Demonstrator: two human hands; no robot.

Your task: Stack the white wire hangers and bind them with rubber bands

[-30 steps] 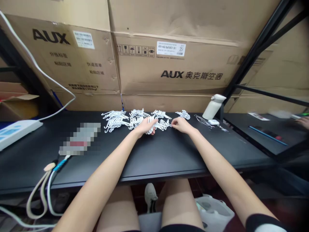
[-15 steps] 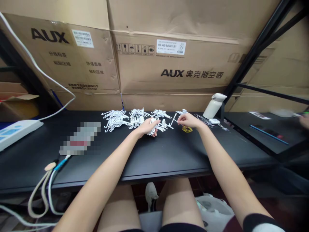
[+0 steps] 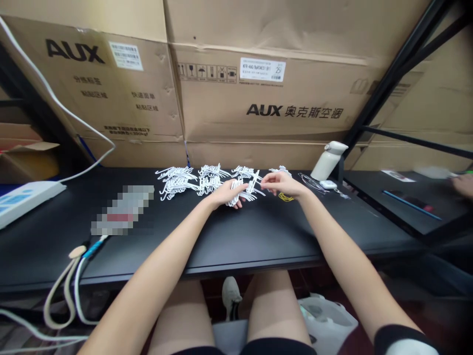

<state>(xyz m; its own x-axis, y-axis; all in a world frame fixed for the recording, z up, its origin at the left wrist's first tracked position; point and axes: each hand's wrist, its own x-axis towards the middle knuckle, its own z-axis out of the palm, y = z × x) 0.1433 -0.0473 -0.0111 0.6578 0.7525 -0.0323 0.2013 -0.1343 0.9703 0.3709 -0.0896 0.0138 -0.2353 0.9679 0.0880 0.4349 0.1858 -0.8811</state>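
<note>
My left hand (image 3: 226, 195) is closed around a bundle of small white hangers (image 3: 236, 186), their curved ends showing between thumb and fingers. In the pinched fingers of my right hand (image 3: 283, 184) is a single white hanger (image 3: 253, 181), held right beside that bundle. Whether the two touch I cannot tell. Behind and left of my hands, more of these hangers lie in piles: one far left (image 3: 175, 182), one in the middle (image 3: 210, 177) and one behind my left hand (image 3: 242, 171). A few more white hangers (image 3: 284, 169) lie behind my right hand, with yellow bands (image 3: 286, 196) under it.
A white bottle (image 3: 328, 161) stands at the back right, near an earphone case (image 3: 328, 184) and a thin cable. At left are a blurred-out flat device (image 3: 123, 209) with a strap and a white power strip (image 3: 31, 202). Cardboard boxes (image 3: 295, 93) form the back; another person's hand (image 3: 463, 185) shows far right.
My right hand has moved left with its single hanger, up to the bundle in my left hand. The left hand stays almost where it was.
</note>
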